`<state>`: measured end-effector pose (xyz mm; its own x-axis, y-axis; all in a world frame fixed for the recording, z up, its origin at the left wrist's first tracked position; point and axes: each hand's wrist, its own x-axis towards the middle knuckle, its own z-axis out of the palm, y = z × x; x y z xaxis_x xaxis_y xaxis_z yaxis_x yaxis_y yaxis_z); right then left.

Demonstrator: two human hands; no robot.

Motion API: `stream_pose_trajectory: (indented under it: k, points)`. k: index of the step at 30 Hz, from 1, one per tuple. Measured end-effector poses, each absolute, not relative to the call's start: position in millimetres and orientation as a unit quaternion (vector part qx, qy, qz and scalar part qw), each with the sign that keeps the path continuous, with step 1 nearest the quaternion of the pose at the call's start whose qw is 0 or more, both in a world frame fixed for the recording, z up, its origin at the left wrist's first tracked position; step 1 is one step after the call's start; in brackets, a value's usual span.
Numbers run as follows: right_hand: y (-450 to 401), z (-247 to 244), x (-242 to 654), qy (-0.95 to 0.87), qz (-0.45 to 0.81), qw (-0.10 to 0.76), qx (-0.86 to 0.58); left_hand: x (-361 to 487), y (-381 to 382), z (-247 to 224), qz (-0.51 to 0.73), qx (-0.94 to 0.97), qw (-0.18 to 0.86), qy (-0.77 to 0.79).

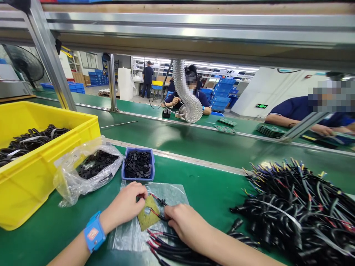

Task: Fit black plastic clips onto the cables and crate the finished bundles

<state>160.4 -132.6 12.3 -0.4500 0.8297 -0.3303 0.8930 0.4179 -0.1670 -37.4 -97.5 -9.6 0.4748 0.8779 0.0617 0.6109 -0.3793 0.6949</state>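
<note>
My right hand point(185, 225) closes around a black cable point(163, 218) whose thin red and black wire ends point left over a yellowish square sponge point(149, 214) with a hole in it. At the sponge's upper left edge, my left hand point(131, 201) has its fingers curled in a pinch; what lies between the fingertips is hidden. A second cable end point(159, 200) with red wire runs between the two hands. Both the sponge and a clear plastic bag point(177, 190) lie on the green table. Below my right hand spreads a bunch of black cables point(172, 247) with red-tipped ends.
A blue bin point(138, 177) of small black parts stands ahead, beside an open plastic bag point(88, 181) of black pieces. The yellow crate point(55, 159) is at left. A large cable pile point(288, 214) fills the right. A hose point(184, 92) hangs ahead; co-workers sit beyond.
</note>
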Motion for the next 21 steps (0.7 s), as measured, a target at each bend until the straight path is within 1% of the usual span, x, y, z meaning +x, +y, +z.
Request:
stream_pose_trajectory:
  k: [4,7,10,12,15,18,19,21]
  points:
    - [-130.5,11.8,159.6,0.844,-0.146,0.113,0.504,-34.6,-100.5,-13.6,0.204,0.824,0.301,0.435]
    - [-129.9,12.7,158.2,0.849,-0.139,0.121,0.495,-34.3,-103.2,-11.6,0.199,0.821,0.267,0.463]
    - [-130.7,15.4,156.0,0.851,-0.141,0.123,0.490,-36.6,-104.9,-7.7,0.153,0.814,0.243,0.505]
    - [-131.5,16.9,154.9,0.850,-0.148,0.120,0.491,-38.5,-105.5,-6.1,0.117,0.816,0.248,0.510]
    - [-131.2,17.3,155.5,0.845,-0.169,0.101,0.497,-40.3,-105.7,-5.2,0.104,0.819,0.264,0.500]
    - [-128.4,17.4,160.6,0.833,-0.203,0.056,0.512,-39.8,-104.0,-3.6,0.136,0.809,0.302,0.486]
    - [-127.1,17.8,163.1,0.826,-0.218,0.035,0.518,-39.1,-102.9,-3.2,0.154,0.797,0.331,0.481]
    - [-124.9,19.1,168.0,0.811,-0.248,-0.005,0.530,-36.9,-100.1,-3.5,0.203,0.751,0.420,0.467]
